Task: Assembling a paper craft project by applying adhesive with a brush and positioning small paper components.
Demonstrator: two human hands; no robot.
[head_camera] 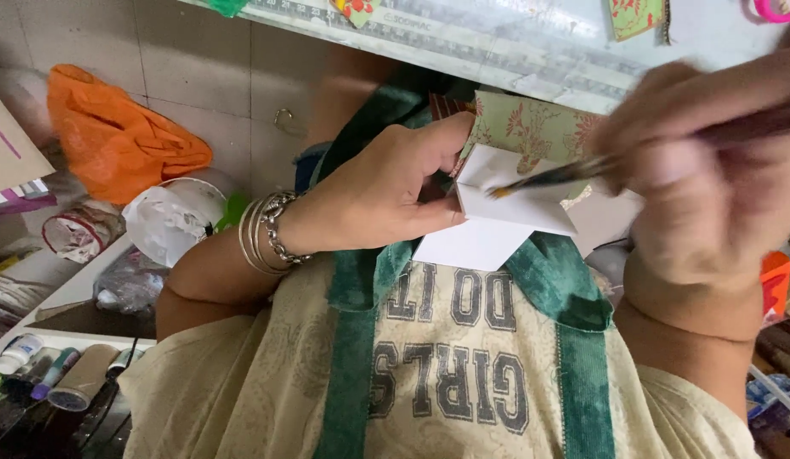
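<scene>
Brushing folded white paper flap (505, 204) on green floral-patterned card (531, 127).
Left hand (386, 191) pinches card; right hand (709, 178), blurred, grips thin paintbrush (565, 173); coverage unclear, flap open.

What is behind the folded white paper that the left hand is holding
Behind the folded white paper lies green floral-patterned paper, showing above the fold. How far it continues down is hidden by the white sheet and the left hand.

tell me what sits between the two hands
In the head view, a folded white card with patterned green paper, held by the left hand; the right hand points a brush at it.
</scene>
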